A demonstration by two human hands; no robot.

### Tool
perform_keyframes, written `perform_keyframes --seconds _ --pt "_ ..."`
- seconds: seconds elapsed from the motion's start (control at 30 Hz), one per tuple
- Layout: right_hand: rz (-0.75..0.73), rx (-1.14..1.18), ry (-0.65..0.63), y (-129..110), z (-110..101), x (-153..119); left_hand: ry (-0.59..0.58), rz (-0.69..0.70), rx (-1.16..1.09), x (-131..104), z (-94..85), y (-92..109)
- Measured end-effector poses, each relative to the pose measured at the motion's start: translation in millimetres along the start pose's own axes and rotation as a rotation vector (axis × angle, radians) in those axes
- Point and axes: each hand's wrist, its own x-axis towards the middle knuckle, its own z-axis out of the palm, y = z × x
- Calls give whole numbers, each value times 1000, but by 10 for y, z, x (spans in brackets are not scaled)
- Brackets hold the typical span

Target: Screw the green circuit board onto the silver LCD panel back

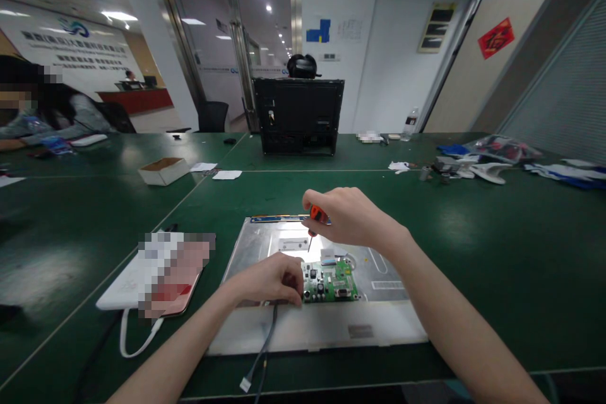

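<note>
My right hand [353,218] grips an orange and black screwdriver [318,213]. Its thin shaft points down, with the tip just above the far left corner of a green circuit board [331,281]. The board lies on the silver metal back of a flat display panel [383,325]. My left hand [272,278] rests on the panel with curled fingers at the board's left edge; what they hold, if anything, is hidden. From beneath that hand, dark cables [271,334] run over the near edge of the panel, one ending in a white connector [245,384].
Left of the panel lie a white device [118,284] and a phone [182,287] with a white cable. Farther off are an open box [164,172], a black monitor housing [299,117], a bottle [409,123] and plastic bags [502,148]. Another person [61,107] sits far left.
</note>
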Motion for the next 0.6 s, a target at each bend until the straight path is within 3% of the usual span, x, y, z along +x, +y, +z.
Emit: perform_keyframes --seconds 0.33,0.6 --pt "-69 118 -52 -111 -166 -86 -32 32 19 -14 -32 55" --pt "-181 215 -142 -220 -133 -84 -60 -110 15 -28 -50 99"
